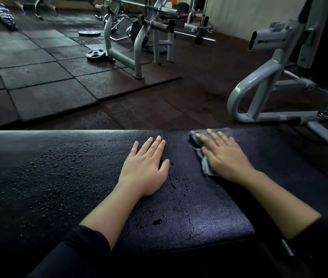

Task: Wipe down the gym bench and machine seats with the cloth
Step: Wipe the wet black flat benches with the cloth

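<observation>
- Worktop [179, 213]: black padded bench surface, nearest the camera; water droplets [58, 171] cover its left part.
- Left hand [145, 169]: flat on the worktop, grip apart, fingers straight, holding nothing.
- Right hand [225, 157]: pressed flat on the grey cloth [203, 157], grip apart, fingers spread, near the far edge.
- Floor [48, 93]: dark rubber tiles; weight plate [96, 54] beside a grey machine frame [139, 49].

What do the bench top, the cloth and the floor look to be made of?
Bench top: black vinyl or leather-like covering, judging by its pebbled grain and the water beading on it.
Cloth: soft grey fabric, perhaps microfibre; it creases under the right hand.
Floor: dark rubber mat tiles, matte and speckled, with visible seams.
</observation>
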A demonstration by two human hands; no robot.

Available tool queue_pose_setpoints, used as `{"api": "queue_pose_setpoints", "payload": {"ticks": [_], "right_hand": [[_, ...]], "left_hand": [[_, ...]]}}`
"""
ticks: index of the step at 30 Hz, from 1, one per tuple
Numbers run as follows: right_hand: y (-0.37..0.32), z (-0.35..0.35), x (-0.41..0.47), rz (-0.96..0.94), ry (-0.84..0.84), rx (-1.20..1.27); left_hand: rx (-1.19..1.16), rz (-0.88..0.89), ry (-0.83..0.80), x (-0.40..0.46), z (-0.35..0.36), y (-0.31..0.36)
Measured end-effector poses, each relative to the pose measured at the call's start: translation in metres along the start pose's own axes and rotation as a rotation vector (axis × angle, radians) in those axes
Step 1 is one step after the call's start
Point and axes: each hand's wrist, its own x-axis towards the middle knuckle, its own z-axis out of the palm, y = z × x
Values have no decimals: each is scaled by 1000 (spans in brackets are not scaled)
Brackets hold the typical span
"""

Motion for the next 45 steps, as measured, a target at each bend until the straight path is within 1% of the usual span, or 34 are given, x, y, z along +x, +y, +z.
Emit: {"api": "queue_pose_setpoints", "payload": {"ticks": [2, 4, 6, 9, 11, 13, 16, 20, 21, 23, 27, 31, 33, 34, 36, 38, 39, 40, 41, 43, 44, 45], "right_hand": [[-22, 2, 25, -48, 0, 49], [-26, 3, 53, -80, -13, 93], [-8, 1, 76, -71, -41, 131], [45, -9, 86, 79, -34, 114], [69, -12, 73, 143, 13, 108], [73, -8, 59, 115, 82, 121], [46, -1, 43, 61, 144, 139], [-31, -1, 33, -95, 78, 219], [-49, -3, 32, -107, 57, 247], [-72, -4, 34, -76, 31, 287], [-76, -1, 39, 11, 3, 284], [-79, -2, 37, -21, 18, 313], [-82, -6, 39, -20, 3, 357], [-85, -6, 41, -48, 5, 386], [-96, -4, 45, -161, -20, 436], [-109, -4, 51, -297, -83, 405], [-115, -6, 54, -336, -113, 367], [-119, -7, 58, -339, -128, 340], [-122, -9, 62, -294, -134, 346], [-127, -8, 66, -116, -159, 397], [-128, -4, 65, -54, -173, 365], [-130, 2, 64, -39, -176, 284]], "left_hand": [[3, -4, -4, 0, 0, 0], [3, -7, -6, 0, 1, -1], [5, -9, -5, 0, 0, -2], [-4, -11, -3, -2, 0, -1], [-9, -10, 1, -3, 1, -1], [-11, -9, -1, -2, 1, -1], [-7, -8, -8, -2, -1, 0], [-6, -2, -21, -3, -3, 0], [-13, -1, -21, -4, -4, -1], [-35, -3, -15, -6, -6, -2], [-87, -58, -3, -15, -14, -9], [-21, -158, 28, -32, -27, -43], [11, -234, 18, -40, -36, -68], [23, -275, 8, -43, -39, -80], [54, -328, -24, -50, -41, -100], [74, -339, -41, -55, -37, -110], [79, -337, -41, -57, -35, -112], [81, -334, -36, -56, -33, -112], [82, -332, -30, -55, -32, -113], [84, -330, -16, -53, -31, -112], [83, -328, -9, -52, -31, -112], [81, -326, -4, -51, -30, -112]]}}
